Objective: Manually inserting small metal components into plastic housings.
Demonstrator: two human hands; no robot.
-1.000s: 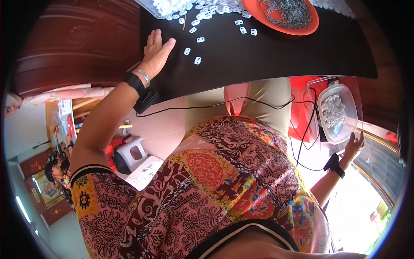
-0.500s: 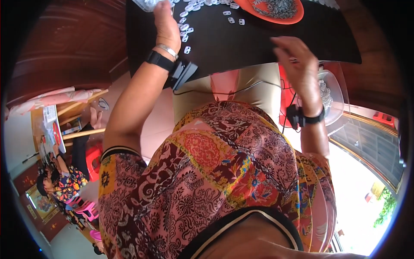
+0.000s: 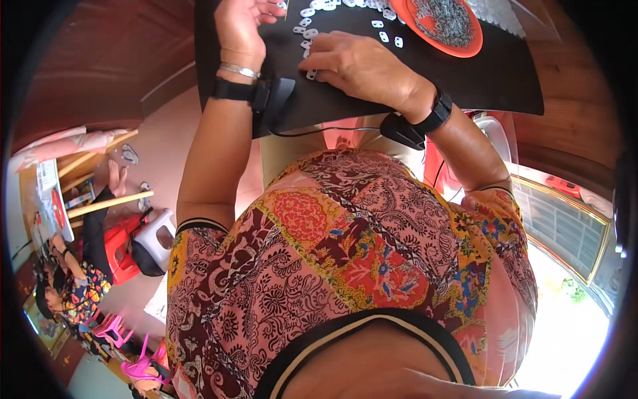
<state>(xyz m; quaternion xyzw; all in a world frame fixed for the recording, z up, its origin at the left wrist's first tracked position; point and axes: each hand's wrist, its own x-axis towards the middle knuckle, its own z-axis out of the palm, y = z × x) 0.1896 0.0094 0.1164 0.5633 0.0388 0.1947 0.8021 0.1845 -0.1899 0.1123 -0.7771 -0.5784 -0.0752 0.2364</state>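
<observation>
At the table's left side my left hand (image 3: 242, 25) is closed, its fingers curled round a small white plastic piece (image 3: 282, 5). A thin yellowish strip shows beside those fingertips. My right hand (image 3: 362, 66) reaches across to the left, low over the black tabletop (image 3: 465, 86). Its thumb and forefinger close on another small white piece with holes (image 3: 311, 75), partly hidden by the fingers. More such white pieces (image 3: 309, 33) trail up from there towards a pile (image 3: 325, 5) at the far edge of view.
An orange bowl (image 3: 458, 50) of small grey metal parts stands far right of centre, with three loose white pieces (image 3: 383, 36) beside it. A clear plastic tub (image 3: 495, 133) sits below the table's right edge. A black cable (image 3: 319, 133) crosses my lap. Another person (image 3: 70, 292) sits far left.
My right hand has swung from the table's right front edge leftwards to the loose white pieces. My left hand has turned and its fingers have curled. The view has shifted slightly.
</observation>
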